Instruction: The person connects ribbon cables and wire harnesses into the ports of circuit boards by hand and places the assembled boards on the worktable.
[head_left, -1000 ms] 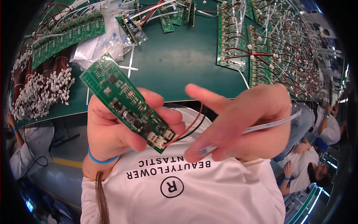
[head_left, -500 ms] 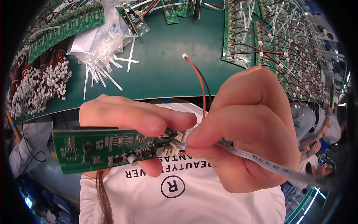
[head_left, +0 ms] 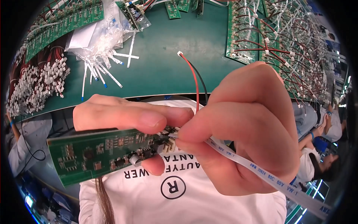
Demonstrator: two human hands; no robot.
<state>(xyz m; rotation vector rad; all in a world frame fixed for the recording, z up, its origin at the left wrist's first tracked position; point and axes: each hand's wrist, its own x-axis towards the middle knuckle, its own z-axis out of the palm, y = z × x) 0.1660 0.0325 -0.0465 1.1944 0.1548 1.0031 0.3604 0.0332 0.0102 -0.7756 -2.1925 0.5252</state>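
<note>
My left hand point(head_left: 123, 114) grips a green circuit board point(head_left: 87, 158), fingers over its upper edge and a fingertip showing below. The board is tilted, its component side in view. At its right end, by cream connectors point(head_left: 169, 146), my right hand point(head_left: 257, 127) pinches a white flat ribbon cable point(head_left: 253, 167) between thumb and forefinger. The cable's tip is mostly hidden by the fingertips, so I cannot tell whether it is seated. Its tail runs toward the lower right. A red and black wire pair point(head_left: 196, 80) with a small white plug rises behind the fingers.
On the green table point(head_left: 160, 74) lie a clear bag of ribbon cables point(head_left: 99, 52) and bundled wires with white plugs point(head_left: 41, 82). Circuit board panels stand at the far left point(head_left: 67, 28) and the right point(head_left: 242, 33). Other people point(head_left: 317, 156) are at both sides.
The board has shifted a little left, its left end dipping. My right fingertips have moved slightly left with the ribbon cable, whose printed face now shows more.
</note>
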